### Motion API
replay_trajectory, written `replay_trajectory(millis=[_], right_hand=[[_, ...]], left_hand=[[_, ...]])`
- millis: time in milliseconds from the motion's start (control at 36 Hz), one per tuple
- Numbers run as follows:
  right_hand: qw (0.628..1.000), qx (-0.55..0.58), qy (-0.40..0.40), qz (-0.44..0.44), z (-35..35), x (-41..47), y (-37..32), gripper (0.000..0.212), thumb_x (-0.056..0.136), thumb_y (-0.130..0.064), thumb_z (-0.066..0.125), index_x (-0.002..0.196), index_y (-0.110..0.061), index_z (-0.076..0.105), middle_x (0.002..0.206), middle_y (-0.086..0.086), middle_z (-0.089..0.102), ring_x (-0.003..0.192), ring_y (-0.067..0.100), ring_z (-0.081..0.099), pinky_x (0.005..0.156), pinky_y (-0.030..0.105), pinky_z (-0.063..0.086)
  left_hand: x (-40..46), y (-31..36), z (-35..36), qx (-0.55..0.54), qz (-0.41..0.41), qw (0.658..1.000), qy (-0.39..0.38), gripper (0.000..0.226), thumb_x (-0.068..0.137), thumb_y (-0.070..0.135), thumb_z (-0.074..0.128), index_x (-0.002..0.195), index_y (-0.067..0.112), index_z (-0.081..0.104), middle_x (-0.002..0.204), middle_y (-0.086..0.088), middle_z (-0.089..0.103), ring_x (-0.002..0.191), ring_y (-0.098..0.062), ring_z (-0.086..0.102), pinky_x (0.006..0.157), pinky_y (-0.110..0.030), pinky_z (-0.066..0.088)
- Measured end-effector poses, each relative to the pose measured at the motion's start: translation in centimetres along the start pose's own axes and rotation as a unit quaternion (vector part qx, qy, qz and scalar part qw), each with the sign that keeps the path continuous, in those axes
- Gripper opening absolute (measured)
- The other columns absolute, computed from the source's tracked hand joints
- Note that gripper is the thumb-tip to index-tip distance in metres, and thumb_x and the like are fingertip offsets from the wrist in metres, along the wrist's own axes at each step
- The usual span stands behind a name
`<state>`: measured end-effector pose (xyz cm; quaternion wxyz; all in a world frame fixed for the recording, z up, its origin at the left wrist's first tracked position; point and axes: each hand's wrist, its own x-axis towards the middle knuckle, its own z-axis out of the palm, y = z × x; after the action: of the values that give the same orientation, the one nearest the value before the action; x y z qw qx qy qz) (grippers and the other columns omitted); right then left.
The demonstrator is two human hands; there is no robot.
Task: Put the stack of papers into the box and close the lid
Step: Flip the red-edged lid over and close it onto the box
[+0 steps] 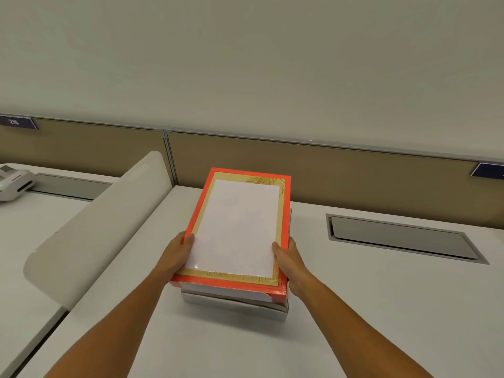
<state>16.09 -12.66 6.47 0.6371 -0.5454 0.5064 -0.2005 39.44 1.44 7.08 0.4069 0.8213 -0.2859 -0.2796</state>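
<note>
Only one view here, the head cam looking down at a white desk [354, 309].

Two bare hands, one on each side of an orange lid [283, 208] with a gold border. The left hand [178, 255] is wrapped round the lid's left edge near the front corner, thumb lying on top. The right hand [289, 261] grips the right edge the same way, thumb on top too. So both are closed on the lid.

One stack of papers [236, 227], plain white, lies flat on top of the lid inside the gold border, and both thumbs touch its near corners. I can't count the sheets from this angle.

Under the lid there's one box [234, 304], white-sided, sitting on the desk. The lid sits above it, skewed a bit so the box's front and right corner stick out. Whether the lid rests on the box or is held just clear, I can't tell.

Other stuff: one curved white divider [95, 227] to the left, one grey cable hatch [403, 238] set in the desk on the right and another one [68, 186] far left, one white device [13, 184] at the left edge, and two dark blue tags [16, 122] on the tan partition [341, 173].
</note>
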Motion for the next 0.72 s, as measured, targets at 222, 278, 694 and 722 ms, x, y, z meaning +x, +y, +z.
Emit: replay_trajectory(millis=[222, 278, 694, 722], right_hand=[[0.993, -0.081, 0.061, 0.062, -0.3, 0.6, 1.5, 0.069, 0.098, -0.051, 0.043, 0.155, -0.038, 0.006, 0.139, 0.009, 0.041, 0.104, 0.026, 0.058, 0.072, 0.036, 0.055], [0.991, -0.091, 0.070, 0.071, -0.2, 1.0, 2.0, 0.069, 0.098, -0.051, 0.043, 0.155, -0.038, 0.007, 0.138, 0.010, 0.040, 0.101, 0.025, 0.057, 0.073, 0.036, 0.056], [0.979, -0.141, 0.087, 0.120, 0.1, 2.9, 4.0, 0.071, 0.095, -0.056, 0.041, 0.154, -0.040, 0.005, 0.135, 0.011, 0.037, 0.114, 0.030, 0.052, 0.096, 0.049, 0.053], [0.979, -0.142, 0.088, 0.119, 0.1, 3.1, 4.0, 0.071, 0.095, -0.056, 0.042, 0.154, -0.040, 0.005, 0.135, 0.011, 0.037, 0.115, 0.030, 0.052, 0.097, 0.049, 0.053]], left_hand=[[0.8, -0.4, 1.8, 0.046, -0.011, 0.999, -0.007, 0.053, 0.105, 0.043, 0.023, 0.146, 0.013, 0.037, 0.143, -0.012, 0.050, 0.127, -0.033, 0.051, 0.108, -0.048, 0.039], [1.1, -0.7, 2.1, 0.058, -0.015, 0.998, -0.011, 0.053, 0.105, 0.043, 0.023, 0.146, 0.013, 0.037, 0.144, -0.012, 0.049, 0.127, -0.034, 0.050, 0.109, -0.048, 0.038], [2.8, -2.4, 4.0, 0.112, -0.043, 0.993, -0.020, 0.052, 0.105, 0.040, 0.023, 0.145, 0.009, 0.039, 0.145, -0.014, 0.049, 0.129, -0.034, 0.049, 0.110, -0.048, 0.037], [2.9, -2.4, 3.9, 0.112, -0.046, 0.992, -0.021, 0.053, 0.105, 0.040, 0.024, 0.145, 0.009, 0.039, 0.145, -0.014, 0.049, 0.129, -0.034, 0.049, 0.110, -0.048, 0.037]])
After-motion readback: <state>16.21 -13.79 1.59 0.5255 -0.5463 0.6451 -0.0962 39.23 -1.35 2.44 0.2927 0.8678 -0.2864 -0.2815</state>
